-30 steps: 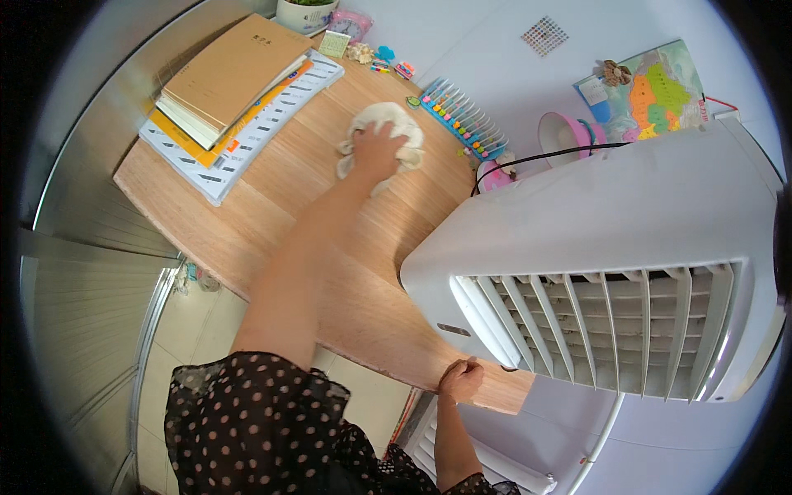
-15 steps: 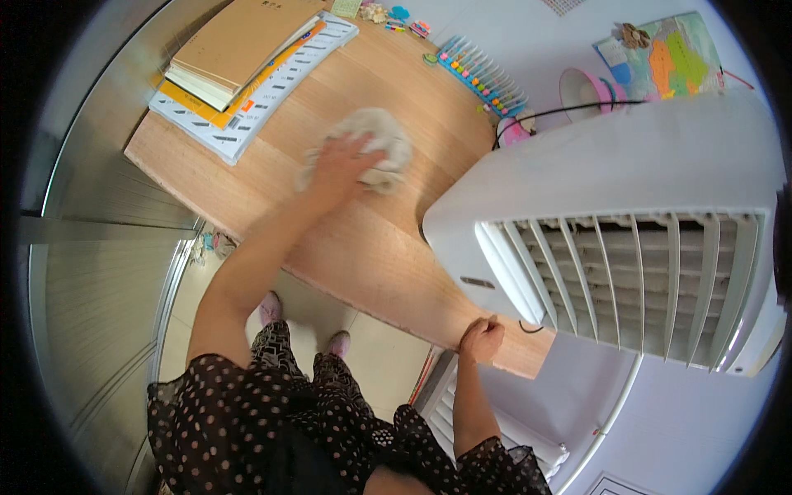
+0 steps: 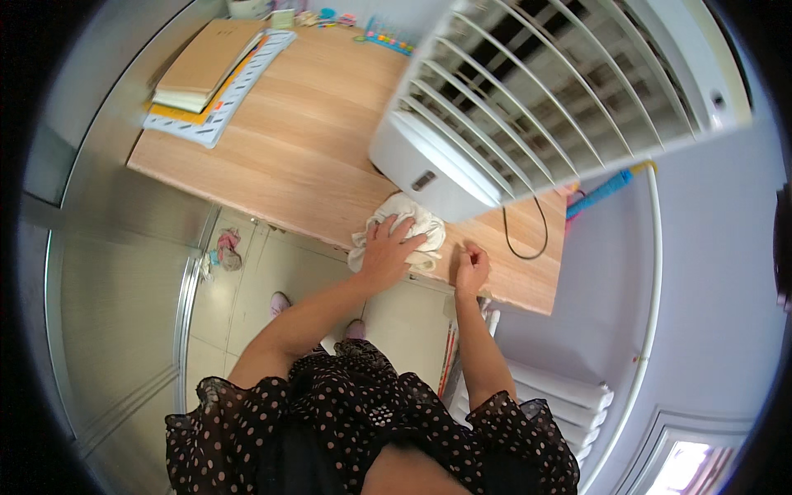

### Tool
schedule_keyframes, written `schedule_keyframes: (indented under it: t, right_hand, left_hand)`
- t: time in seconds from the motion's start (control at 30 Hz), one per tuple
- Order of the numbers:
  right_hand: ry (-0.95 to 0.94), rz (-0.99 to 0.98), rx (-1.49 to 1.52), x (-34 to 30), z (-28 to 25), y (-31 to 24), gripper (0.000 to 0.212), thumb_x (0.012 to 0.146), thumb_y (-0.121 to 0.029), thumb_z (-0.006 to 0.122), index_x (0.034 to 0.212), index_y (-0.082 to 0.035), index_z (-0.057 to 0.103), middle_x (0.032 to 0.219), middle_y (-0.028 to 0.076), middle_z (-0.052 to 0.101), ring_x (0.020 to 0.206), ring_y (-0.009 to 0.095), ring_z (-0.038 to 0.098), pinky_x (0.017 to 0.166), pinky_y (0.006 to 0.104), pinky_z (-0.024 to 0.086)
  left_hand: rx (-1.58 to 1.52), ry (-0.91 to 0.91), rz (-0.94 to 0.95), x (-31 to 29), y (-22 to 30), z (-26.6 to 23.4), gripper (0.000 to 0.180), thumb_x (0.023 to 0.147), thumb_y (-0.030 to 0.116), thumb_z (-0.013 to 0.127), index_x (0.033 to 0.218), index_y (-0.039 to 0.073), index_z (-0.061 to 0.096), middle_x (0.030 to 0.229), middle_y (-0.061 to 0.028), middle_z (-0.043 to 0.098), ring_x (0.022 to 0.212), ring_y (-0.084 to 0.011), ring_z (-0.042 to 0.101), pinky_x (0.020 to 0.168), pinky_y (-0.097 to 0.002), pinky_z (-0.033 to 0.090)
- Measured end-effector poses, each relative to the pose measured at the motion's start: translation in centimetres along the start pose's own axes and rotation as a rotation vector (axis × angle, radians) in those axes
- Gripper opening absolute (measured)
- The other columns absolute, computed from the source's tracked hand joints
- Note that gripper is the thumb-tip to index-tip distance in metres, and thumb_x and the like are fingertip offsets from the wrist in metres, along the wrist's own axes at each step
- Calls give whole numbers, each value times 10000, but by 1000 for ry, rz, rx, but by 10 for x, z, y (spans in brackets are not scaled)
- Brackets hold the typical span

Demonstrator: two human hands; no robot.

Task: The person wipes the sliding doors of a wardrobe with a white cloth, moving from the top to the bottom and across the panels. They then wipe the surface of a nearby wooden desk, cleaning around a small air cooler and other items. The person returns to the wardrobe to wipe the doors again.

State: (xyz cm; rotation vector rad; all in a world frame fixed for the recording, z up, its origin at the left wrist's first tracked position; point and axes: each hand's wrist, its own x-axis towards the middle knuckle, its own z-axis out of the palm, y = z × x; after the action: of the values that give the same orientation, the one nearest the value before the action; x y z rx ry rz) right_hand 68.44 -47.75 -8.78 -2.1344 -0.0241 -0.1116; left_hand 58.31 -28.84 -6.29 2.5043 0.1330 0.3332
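A crumpled off-white cloth (image 3: 418, 224) lies on the wooden desk (image 3: 305, 107), close to its front edge and just below the air cooler (image 3: 429, 169). My left hand (image 3: 388, 252) bears down on this cloth from above, its fingers bent over the folds and somewhat apart. To the right of the cloth, my right hand (image 3: 472, 268) rests at the desk's front edge. Its fingers are curled in loosely, and nothing shows in them.
A notebook stack (image 3: 206, 62) lies at the back left on papers. Small toys and a bead counting frame (image 3: 388, 37) stand along the back. A black cord (image 3: 528, 252) loops beside the cooler. Below the desk on the right is a white radiator (image 3: 544, 384); metal cabinet doors (image 3: 124, 305) line the left.
My left hand has brought the cloth from the middle of the desk toward the front edge on the right, near my right hand. The view has shifted; my right hand stays at the edge, curled.
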Motion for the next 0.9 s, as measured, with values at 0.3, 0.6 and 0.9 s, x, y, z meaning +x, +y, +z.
schedule_keyframes:
  t: [0.3,0.6,0.9]
  right_hand:
    - [-339,399,1045,-59,-40,-48,538,803,-15,659,1309,-47,476,1237,74,530,1059,176,549,880,301,467]
    - [-67,-504,-191,-2,-108,-11,684,576,-4,756,1212,-191,588,1222,122,540,1082,319,526,898,402,435]
    - [-66,-676,-568,89,-55,13,546,657,-46,680,1146,-283,623,1340,89,459,1133,310,463,899,474,338]
  left_hand:
    - [-983,78,-183,-7,74,91,482,889,155,516,1333,-4,420,1283,-191,507,1235,-305,449,1040,-376,330]
    - [-716,123,-46,-2,44,34,284,907,113,525,1177,35,565,1195,-133,569,1104,-283,532,948,-368,414]
    - [194,332,-22,27,37,55,218,818,108,593,1035,100,624,1173,-103,557,1027,-320,506,877,-422,421]
